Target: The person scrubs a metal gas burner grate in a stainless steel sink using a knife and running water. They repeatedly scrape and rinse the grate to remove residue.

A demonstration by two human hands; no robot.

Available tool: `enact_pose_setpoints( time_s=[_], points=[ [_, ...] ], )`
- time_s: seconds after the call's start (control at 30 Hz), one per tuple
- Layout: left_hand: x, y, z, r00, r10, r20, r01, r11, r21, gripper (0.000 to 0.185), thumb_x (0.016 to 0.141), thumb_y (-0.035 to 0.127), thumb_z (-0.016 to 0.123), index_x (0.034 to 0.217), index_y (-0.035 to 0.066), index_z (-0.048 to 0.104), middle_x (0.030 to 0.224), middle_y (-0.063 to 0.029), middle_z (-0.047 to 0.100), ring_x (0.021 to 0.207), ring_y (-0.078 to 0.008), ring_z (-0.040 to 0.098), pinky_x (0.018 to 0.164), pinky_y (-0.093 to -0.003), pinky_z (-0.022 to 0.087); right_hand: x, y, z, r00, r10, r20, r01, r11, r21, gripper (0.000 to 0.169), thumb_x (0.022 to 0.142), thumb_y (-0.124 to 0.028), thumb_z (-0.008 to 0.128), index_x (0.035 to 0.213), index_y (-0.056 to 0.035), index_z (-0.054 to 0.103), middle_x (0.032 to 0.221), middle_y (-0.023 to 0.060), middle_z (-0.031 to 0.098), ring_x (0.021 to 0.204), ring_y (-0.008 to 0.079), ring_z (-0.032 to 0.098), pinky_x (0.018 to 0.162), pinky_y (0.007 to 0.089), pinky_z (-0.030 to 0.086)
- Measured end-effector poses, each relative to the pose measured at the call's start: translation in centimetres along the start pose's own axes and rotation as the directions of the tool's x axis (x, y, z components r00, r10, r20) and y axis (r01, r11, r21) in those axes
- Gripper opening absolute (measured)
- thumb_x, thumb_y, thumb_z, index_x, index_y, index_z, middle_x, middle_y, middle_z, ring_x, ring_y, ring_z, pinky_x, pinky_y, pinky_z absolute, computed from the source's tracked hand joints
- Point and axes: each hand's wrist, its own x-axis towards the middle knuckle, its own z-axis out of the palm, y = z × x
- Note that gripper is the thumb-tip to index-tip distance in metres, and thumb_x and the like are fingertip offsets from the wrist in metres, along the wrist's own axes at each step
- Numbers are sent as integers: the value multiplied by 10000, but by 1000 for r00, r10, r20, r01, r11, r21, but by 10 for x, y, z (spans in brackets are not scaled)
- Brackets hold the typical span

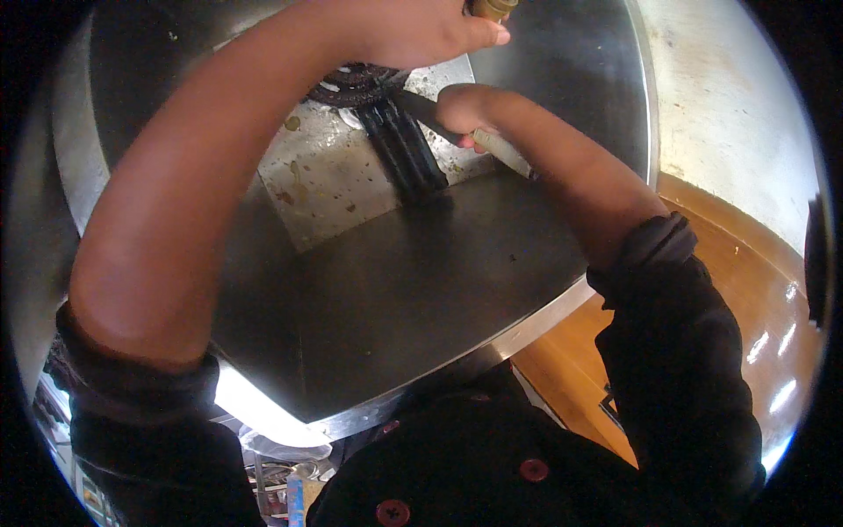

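My left hand (454, 33) reaches across the top of the view, its thumb against a brass-coloured cylindrical object (494, 8) cut off by the upper edge. Below that hand sits a black, round, slotted metal part (355, 84), apparently a cast-iron burner, with black parallel pipes or bars (405, 148) running from it. My right hand (464, 115) is closed around a tool with a cream-coloured handle (502, 151); most of its fingers are hidden. A dark flat piece (428, 115) runs between this hand and the round part; whether it belongs to the tool is unclear.
A stained, wet pale metal sheet (329, 184) lies under the black part, on a dark metal worktop (395, 296) with a bright raised edge (520, 336). An orange-brown floor or panel (744, 316) shows at right. Clear plastic (283, 448) and other items are below left.
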Motion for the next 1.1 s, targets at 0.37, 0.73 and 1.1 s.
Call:
enact_pose_setpoints(
  time_s=[0.37, 0.73, 1.1],
  points=[
    [-7, -1, -13, 997, 76, -10, -75, 990, 119, 332, 880, 291, 631, 976, -26, 620, 921, -223, 651, 873, -355, 639, 773, -433, 489, 2, -16, 22, 996, 74, -59, -21, 782, 622, 146, 884, -54, 454, 860, 18, 578, 723, 109, 576, 497, 176, 533, 419, 374, 474],
    [9, -13, 0, 991, 130, -21, -129, 991, 46, 291, 866, 271, 656, 940, -9, 626, 895, -211, 640, 857, -343, 630, 764, -424, 480, 12, -6, 18, 1000, -1, 20, -13, 708, 706, 182, 963, -203, 460, 957, -50, 559, 689, 66, 518, 469, 121, 465, 395, 318, 423],
    [7, -23, 10, 988, 136, -76, -145, 982, -118, 333, 891, 254, 686, 1115, 12, 639, 935, -105, 679, 854, -158, 633, 785, -317, 500, 2, -19, 25, 998, 51, -36, -18, 781, 624, 242, 907, -103, 453, 1064, 0, 606, 908, 106, 616, 604, 167, 578, 472, 328, 458]
  ],
)
